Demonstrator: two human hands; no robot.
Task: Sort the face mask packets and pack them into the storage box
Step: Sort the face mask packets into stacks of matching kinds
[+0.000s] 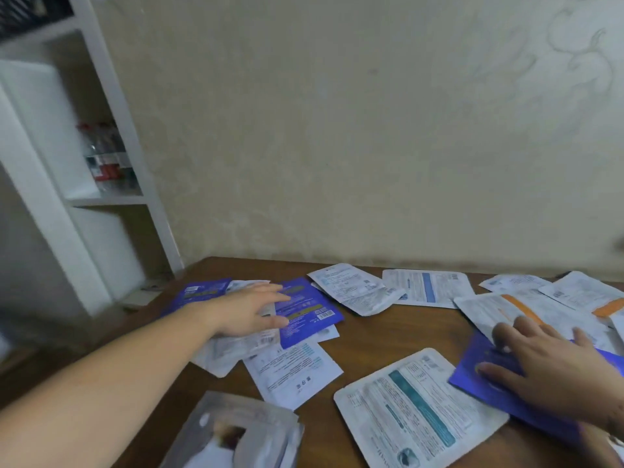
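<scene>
Blue, flat foil face-mask packet [305,310] is lying on the brown wooden worktop [364,336], under the left hand [244,310], whose grip is reaching open. Right hand [553,373] is pressing flat on another blue packet [486,376]. Likely light, slippery; pinch an edge.

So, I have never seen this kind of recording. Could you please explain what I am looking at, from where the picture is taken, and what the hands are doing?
There is no machine here. A person wears a camera on the head, so the one picture looks forward and down at their own arms. A brown wooden table is strewn with flat face mask packets, mostly white, some blue. The left hand reaches out with straight fingers and touches a blue packet far left. The right hand lies flat on another blue packet near right. Neither hand grips anything. A silver packet lies nearest the camera. A white shelf stands on the left.
</scene>
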